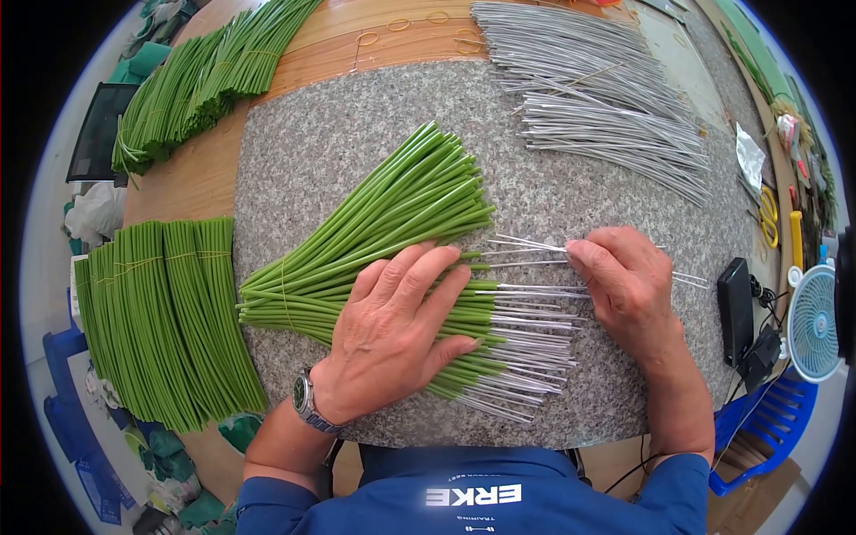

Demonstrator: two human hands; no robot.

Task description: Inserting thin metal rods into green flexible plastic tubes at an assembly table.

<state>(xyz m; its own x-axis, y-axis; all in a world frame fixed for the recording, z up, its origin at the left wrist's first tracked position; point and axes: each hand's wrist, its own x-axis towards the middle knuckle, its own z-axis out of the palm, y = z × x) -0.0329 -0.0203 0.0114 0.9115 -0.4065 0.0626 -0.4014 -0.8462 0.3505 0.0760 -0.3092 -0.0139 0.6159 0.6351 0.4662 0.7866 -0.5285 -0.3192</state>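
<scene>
A bundle of green plastic tubes (392, 201) fans out across the grey speckled slab, tied near its left end with a thin yellow band. Silvery metal wires (535, 343) poke out of the right ends of the tubes nearest me; the far tubes show bare ends. My left hand (392, 312) lies over the fan with its fingers apart, resting on the tubes. To its right, my right hand (629, 281) pinches a few thin wires between thumb and fingers. Their left tips reach the tube ends beside my left fingertips, and other ends stick out past the hand.
A pile of loose wires (606, 98) lies at the far right. More tied green tube bundles sit at the left (165, 312) and far left (214, 76). Yellow scissors (769, 217), a black box (736, 310), a small blue fan (815, 321) and a blue plastic stool (771, 428) are on the right.
</scene>
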